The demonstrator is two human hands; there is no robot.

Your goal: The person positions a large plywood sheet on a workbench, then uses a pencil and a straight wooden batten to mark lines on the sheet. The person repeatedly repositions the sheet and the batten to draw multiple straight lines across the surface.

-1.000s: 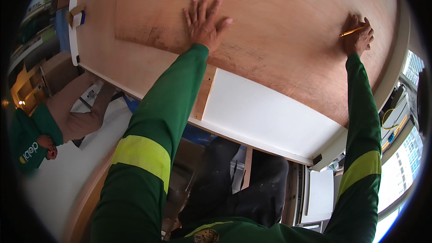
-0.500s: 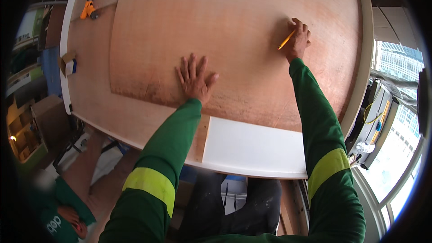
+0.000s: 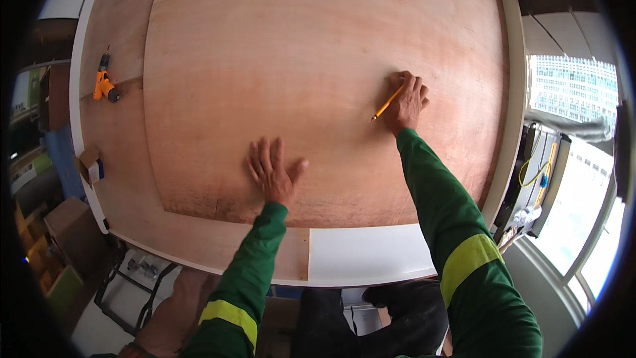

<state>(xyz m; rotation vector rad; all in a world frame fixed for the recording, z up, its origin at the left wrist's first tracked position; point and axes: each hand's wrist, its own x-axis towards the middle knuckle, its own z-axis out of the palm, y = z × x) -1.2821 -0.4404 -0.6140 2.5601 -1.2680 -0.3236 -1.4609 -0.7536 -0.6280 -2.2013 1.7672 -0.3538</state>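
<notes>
A large reddish plywood sheet lies on another board surface within a white frame. My left hand is spread on the sheet toward its near edge, fingers apart and holding nothing. Further forward and to the right, my right hand rests on the same sheet, fingers curled round a yellow pencil that points down-left. A white panel shows along the near edge, beside a narrow wooden strip.
An orange-and-black drill and a small cardboard box lie at the left. A co-worker's leg is below left by a black folding frame. A level-like tool and yellow cord on a dark case sit by windows at right.
The view has shifted, so the board fills more of it and the drill has come in at left. Both hands appear lower in the picture, the right one also further left, pencil still held.
</notes>
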